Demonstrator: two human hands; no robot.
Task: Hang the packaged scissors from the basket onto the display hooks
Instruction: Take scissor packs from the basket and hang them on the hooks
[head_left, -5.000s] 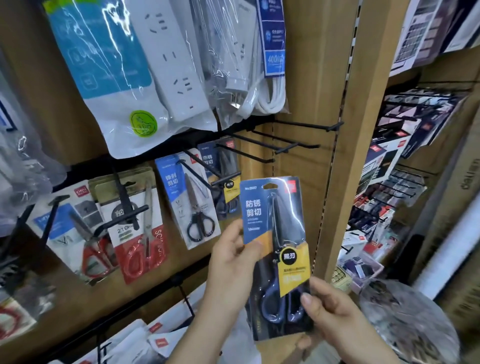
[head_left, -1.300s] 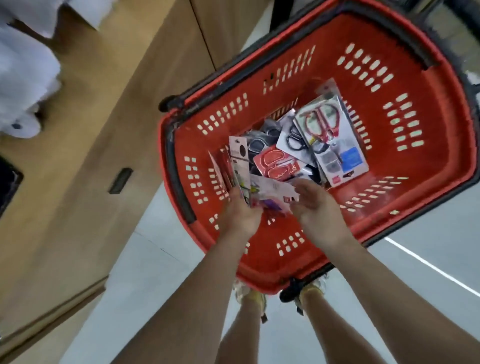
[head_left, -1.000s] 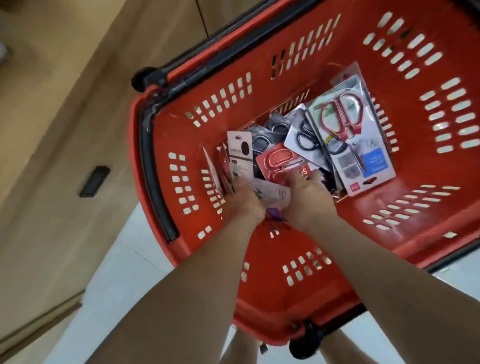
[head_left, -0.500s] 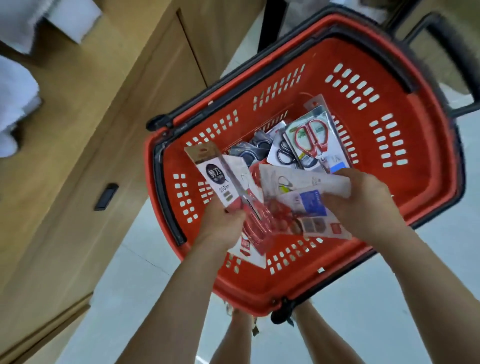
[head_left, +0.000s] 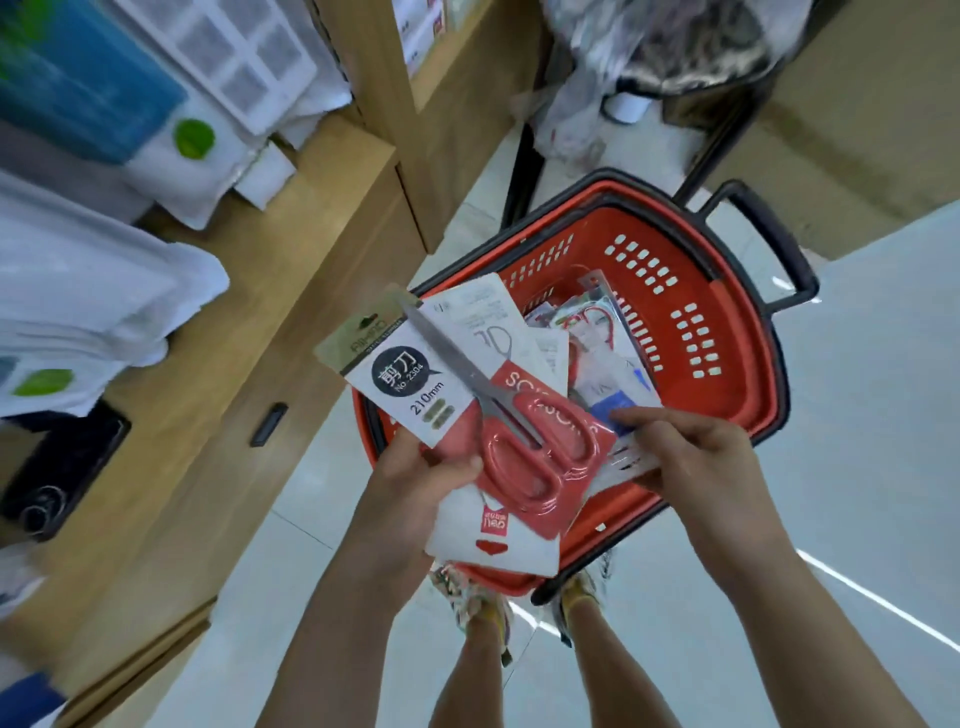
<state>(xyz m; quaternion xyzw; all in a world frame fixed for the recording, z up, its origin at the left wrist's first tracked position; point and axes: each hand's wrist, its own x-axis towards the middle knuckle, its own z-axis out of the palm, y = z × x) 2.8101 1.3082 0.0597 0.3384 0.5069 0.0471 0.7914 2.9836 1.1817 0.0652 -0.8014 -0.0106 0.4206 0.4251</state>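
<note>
Red-handled scissors pack (head_left: 467, 410), card marked 210mm, is up out of the basket (head_left: 727, 332) and held over its near-left rim, blade tip pointing far-left, handles near-right. Left hand (head_left: 415, 478) is clamped on the pack's near-left edge, with the thumb across the front of the card and the fingers hidden behind it. At least one more white card (head_left: 488, 312) is fanned out behind it in the same grip, printed back facing up; can't tell the exact count. Right hand (head_left: 691, 457) sits just right of the scissor handles, fingers curled, pinching the edge of a white-and-blue pack (head_left: 618, 408) that tucks in under the red-handled pack. More scissors packs (head_left: 592, 322) lie loose in the bottom of the basket, partly covered by the held ones. The basket is red with a black handle (head_left: 769, 239) on its far-right side and stands on the pale floor (head_left: 857, 415), with the person's shoes (head_left: 467, 597) at its near edge. Wooden cabinet (head_left: 291, 291) runs along the left, with white bagged goods (head_left: 78, 291) above it, blurred.
</note>
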